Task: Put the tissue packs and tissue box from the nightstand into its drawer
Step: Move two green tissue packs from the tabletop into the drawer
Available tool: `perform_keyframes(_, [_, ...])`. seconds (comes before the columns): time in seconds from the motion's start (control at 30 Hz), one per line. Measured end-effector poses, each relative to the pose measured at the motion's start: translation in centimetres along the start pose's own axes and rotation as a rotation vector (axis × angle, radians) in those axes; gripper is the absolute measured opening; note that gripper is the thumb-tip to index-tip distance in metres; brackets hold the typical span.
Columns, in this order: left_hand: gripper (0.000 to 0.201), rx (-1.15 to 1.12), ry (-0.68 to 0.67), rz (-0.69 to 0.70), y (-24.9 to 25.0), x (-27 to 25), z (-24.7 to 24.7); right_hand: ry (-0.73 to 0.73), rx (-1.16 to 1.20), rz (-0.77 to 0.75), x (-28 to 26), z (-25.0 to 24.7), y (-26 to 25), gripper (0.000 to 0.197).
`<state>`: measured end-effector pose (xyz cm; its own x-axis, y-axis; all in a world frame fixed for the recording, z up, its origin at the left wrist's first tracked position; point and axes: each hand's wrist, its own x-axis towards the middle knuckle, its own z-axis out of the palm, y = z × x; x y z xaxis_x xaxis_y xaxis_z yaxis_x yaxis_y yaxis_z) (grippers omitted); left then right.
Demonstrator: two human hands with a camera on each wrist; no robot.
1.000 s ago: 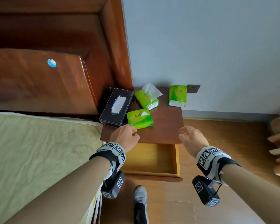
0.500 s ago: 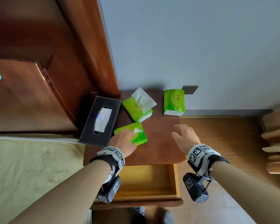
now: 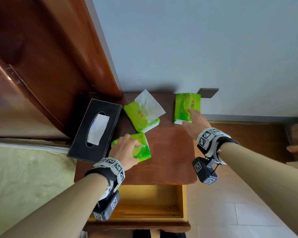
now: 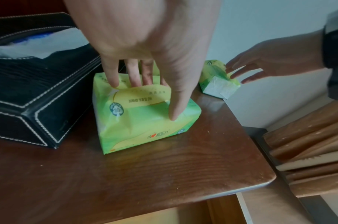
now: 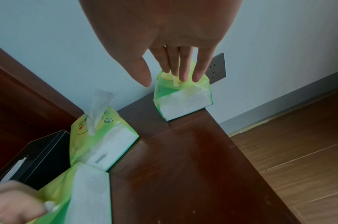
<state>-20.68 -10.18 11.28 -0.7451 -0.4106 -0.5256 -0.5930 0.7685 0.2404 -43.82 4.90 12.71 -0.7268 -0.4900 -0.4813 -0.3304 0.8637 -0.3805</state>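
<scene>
My left hand [image 3: 126, 148] reaches palm-down over the nearest tissue pack [image 3: 142, 150], fingers and thumb curled round it on the worktop [image 3: 170, 155]. The black tissue box [image 3: 95, 129] sits just left of that hand. My right hand [image 3: 195, 121] stretches forward, fingers straight, fingertips touching the far tissue pack [image 3: 186, 105]. Between my hands lies an opened pack [image 3: 141, 115]. Below my wrists the drawer [image 3: 150, 203] stands open.

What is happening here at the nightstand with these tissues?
A person is clearing the nightstand into its open drawer below. The left hand grips the nearest green pack; the right hand reaches onto the far pack by the wall. The opened pack and the black tissue box lie untouched. No tissue item shows in the drawer yet.
</scene>
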Motion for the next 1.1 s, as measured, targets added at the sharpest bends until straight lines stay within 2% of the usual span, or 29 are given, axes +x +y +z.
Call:
perform_keyframes(0.2, [0.054, 0.083, -0.009, 0.025, -0.3, 0.2, 1.1, -0.086, 0.040, 0.063, 1.6, 1.7, 0.9, 0.068])
perform_keyframes(0.3, [0.047, 0.135, -0.041, 0.032, -0.1, -0.2, 1.0, -0.080, 0.066, 0.069, 1.0, 2.6, 1.6, 0.067])
perform_keyframes(0.4, [0.041, 0.153, -0.038, 0.046, 0.3, -0.8, 1.3, -0.053, 0.083, 0.072, -0.6, 3.4, 2.3, 0.055])
perform_keyframes(0.5, [0.044, 0.087, -0.009, 0.047, 0.7, -2.0, 1.6, -0.024, 0.088, 0.110, -2.3, 3.9, 3.3, 0.054])
perform_keyframes(0.6, [0.041, -0.018, 0.024, 0.009, 1.0, -3.1, 1.8, -0.095, 0.041, 0.114, -3.5, 4.0, 4.2, 0.041])
perform_keyframes(0.67, [0.027, -0.034, 0.014, -0.046, 1.1, -3.6, 1.9, -0.122, 0.034, 0.078, -4.0, 4.1, 4.6, 0.031])
perform_keyframes(0.77, [0.022, -0.032, 0.008, -0.083, 0.9, -4.2, 2.3, -0.146, 0.031, 0.018, -4.8, 4.4, 4.9, 0.027])
perform_keyframes(0.87, [0.025, -0.050, 0.058, -0.080, 0.5, -4.8, 2.7, -0.060, -0.024, -0.067, -5.5, 4.9, 4.9, 0.035])
perform_keyframes(1.0, [0.028, -0.085, 0.270, 0.027, -0.2, -5.0, 3.1, 0.115, -0.169, -0.159, -6.3, 5.3, 4.7, 0.070])
perform_keyframes(1.1, [0.042, 0.012, 0.365, 0.100, -0.8, -4.5, 3.2, 0.143, -0.212, -0.199, -6.4, 6.0, 5.0, 0.074])
